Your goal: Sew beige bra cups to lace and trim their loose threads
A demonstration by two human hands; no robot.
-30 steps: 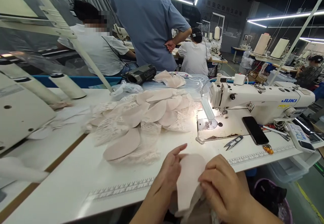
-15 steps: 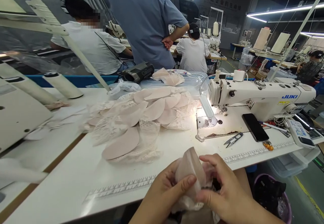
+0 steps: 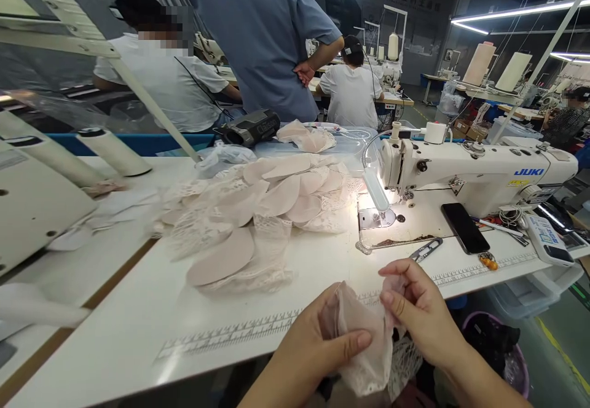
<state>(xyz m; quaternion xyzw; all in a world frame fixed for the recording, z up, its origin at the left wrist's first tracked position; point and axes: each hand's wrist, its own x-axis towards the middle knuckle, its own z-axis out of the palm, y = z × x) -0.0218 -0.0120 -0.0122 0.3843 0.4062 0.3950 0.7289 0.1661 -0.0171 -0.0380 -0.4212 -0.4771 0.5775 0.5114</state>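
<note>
At the table's front edge, my left hand (image 3: 318, 343) is closed on a pale pink lace-trimmed bra cup (image 3: 362, 359), its thumb across the fabric. My right hand (image 3: 417, 313) pinches a sheer edge of the same piece between thumb and fingers, drawn out to the right. White lace (image 3: 405, 365) hangs below, between the hands. Farther back on the table lies a heap of similar beige cups with lace (image 3: 281, 196); one cup (image 3: 224, 257) lies at its near side. Thread snips (image 3: 426, 249) rest just beyond my right hand.
A white sewing machine (image 3: 465, 165) with a lit lamp (image 3: 377, 190) stands at the right. Beside it lie a phone (image 3: 465, 228) and a white control box (image 3: 548, 239). Thread cones (image 3: 113, 152) stand left. A printed ruler (image 3: 230, 336) runs along the front edge. Co-workers (image 3: 262, 45) are behind the table.
My right hand has moved up and right, pulling the sheer edge away from my left hand. The bra cup has opened out and turned, with more lace showing below.
</note>
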